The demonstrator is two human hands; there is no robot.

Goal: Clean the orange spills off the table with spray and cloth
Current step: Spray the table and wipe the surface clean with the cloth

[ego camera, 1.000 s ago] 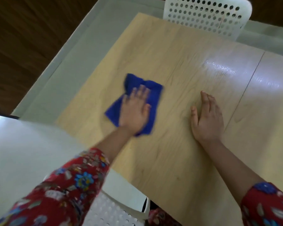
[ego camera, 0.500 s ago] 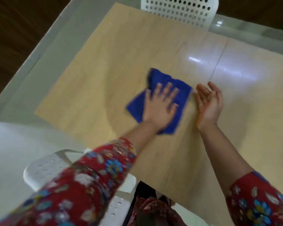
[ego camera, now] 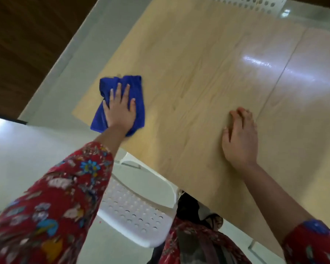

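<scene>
Head view: crumpled blue microfibre cloth (ego camera: 136,86) is lying under the left hand (ego camera: 120,112), whose straight, spread fingers are pressing it down to wipe. Right hand (ego camera: 240,139), well apart, is resting empty and uncurled on the pale wood-look table (ego camera: 198,54), probably bracing.

Counter (ego camera: 198,73): pale wood-grain top, smooth, semi-gloss; white glare streaks toward upper right; thin straight seam at right.
Cloth (ego camera: 136,96): deep blue fabric, soft fuzzy pile, matt, creased.
Chair (ego camera: 137,216), lower centre: white plastic, smooth, slight sheen, round perforations.
Second chair (ego camera: 255,2), top edge: same white perforated plastic.
Floor (ego camera: 17,159), left: pale, smooth, glossy.
Panelling (ego camera: 17,44), upper left: dark brown wood look, matt, streaky grain.
Sleeve (ego camera: 55,206): red floral printed fabric, matt.
</scene>
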